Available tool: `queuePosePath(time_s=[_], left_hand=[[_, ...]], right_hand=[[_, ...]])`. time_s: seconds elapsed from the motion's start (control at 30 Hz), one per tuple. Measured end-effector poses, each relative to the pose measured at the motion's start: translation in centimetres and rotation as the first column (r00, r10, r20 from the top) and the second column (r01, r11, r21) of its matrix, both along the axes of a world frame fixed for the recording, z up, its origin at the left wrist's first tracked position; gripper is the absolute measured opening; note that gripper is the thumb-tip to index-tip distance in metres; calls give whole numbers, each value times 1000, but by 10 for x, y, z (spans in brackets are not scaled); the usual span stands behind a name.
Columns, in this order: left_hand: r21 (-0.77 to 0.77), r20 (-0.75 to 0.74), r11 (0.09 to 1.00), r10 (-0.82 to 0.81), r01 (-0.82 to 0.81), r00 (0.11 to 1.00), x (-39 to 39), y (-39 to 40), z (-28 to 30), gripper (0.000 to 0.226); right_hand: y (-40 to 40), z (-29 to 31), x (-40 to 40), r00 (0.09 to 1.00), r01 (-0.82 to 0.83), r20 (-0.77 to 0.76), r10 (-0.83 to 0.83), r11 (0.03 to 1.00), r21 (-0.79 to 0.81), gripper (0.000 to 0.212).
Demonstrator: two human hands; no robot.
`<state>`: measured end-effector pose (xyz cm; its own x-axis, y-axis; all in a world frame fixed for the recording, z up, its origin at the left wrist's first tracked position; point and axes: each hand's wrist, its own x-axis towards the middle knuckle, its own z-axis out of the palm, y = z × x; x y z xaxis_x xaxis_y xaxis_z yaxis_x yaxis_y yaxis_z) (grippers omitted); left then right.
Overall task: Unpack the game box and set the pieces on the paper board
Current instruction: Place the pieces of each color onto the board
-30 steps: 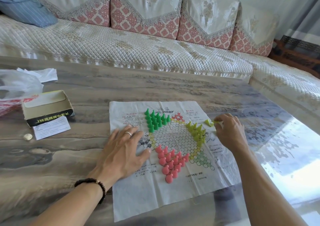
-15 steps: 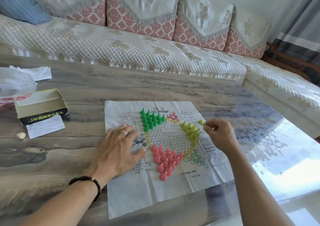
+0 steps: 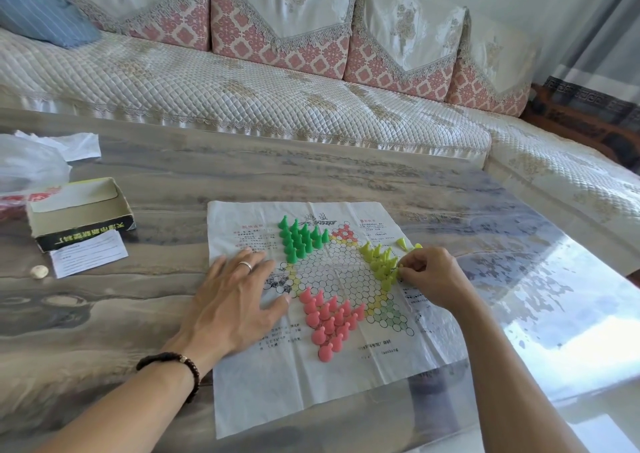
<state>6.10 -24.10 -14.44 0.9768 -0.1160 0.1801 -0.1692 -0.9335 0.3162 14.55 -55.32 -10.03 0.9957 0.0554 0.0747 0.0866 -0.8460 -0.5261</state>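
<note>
Right fingers (image 3: 407, 268) pinching one yellow-green piece (image 3: 398, 272); left fingers (image 3: 254, 262) flat on paper board (image 3: 311, 390).

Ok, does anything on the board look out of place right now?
Yes. One yellow piece stands alone on the paper board, apart from the yellow group near the right hand. The green pieces and pink pieces sit in tidy clusters.

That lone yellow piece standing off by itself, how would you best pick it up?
Pinch the loose yellow piece by its narrow pointed top, coming straight down from above. It stands upright on the paper board, apart from the yellow cluster, so fingertips have room.
</note>
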Motion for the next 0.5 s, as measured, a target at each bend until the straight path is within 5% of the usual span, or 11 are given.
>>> queuePosePath(time_s=[0.17,0.33,0.5], left_hand=[[11,-4,1000,-1,1,1000,0,1,-1,82],[12,-8,1000,5,-5,1000,1,1,-2,76],[27,-6,1000,1,0,1000,1,0,0,81]], right_hand=[[-2,2,1,1000,25,14,-26,999,19,16],[-14,9,6,930,279,226,-291,957,82,18],[-26,-6,6,920,358,186,-345,933,-36,16]])
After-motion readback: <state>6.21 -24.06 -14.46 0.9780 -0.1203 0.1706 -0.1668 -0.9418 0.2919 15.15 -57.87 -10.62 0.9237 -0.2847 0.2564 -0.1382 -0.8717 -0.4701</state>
